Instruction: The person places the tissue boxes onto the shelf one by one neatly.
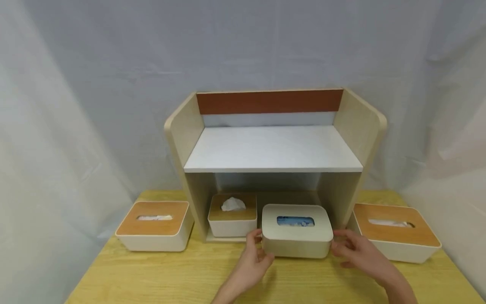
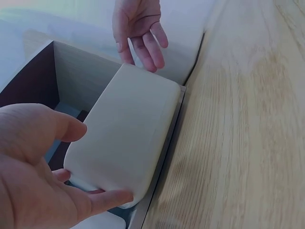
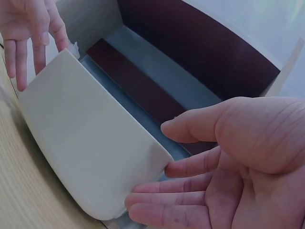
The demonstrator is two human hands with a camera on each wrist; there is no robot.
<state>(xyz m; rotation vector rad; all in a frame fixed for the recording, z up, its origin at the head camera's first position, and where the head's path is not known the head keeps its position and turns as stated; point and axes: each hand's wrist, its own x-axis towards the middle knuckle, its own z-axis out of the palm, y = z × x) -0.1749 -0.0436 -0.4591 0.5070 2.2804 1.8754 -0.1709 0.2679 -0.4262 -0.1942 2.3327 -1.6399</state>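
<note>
An all-white tissue box (image 1: 296,248), with blue showing through the oval slot in its lid, sits at the front of the shelf unit's lower right space. At its left end is my left hand (image 1: 248,266), its fingers extended against the box and the thumb apart. My right hand (image 1: 360,254) is at the opposite end, with fingertips touching the box near its corner. Close up in the right wrist view, these fingers (image 3: 167,198) lie nearly straight along the edge. Neither hand curls round the box. A wood-lidded tissue box (image 1: 232,226) with a tissue poking out stands beside it.
The shelf unit (image 1: 273,150) has a white upper board and tall side panels. Left of it on the wooden table (image 1: 163,276) sits a wood-lidded box (image 1: 153,240); another wood-lidded box (image 1: 398,251) stands on the right, near my right hand. A pale sheet (image 1: 265,46) hangs behind.
</note>
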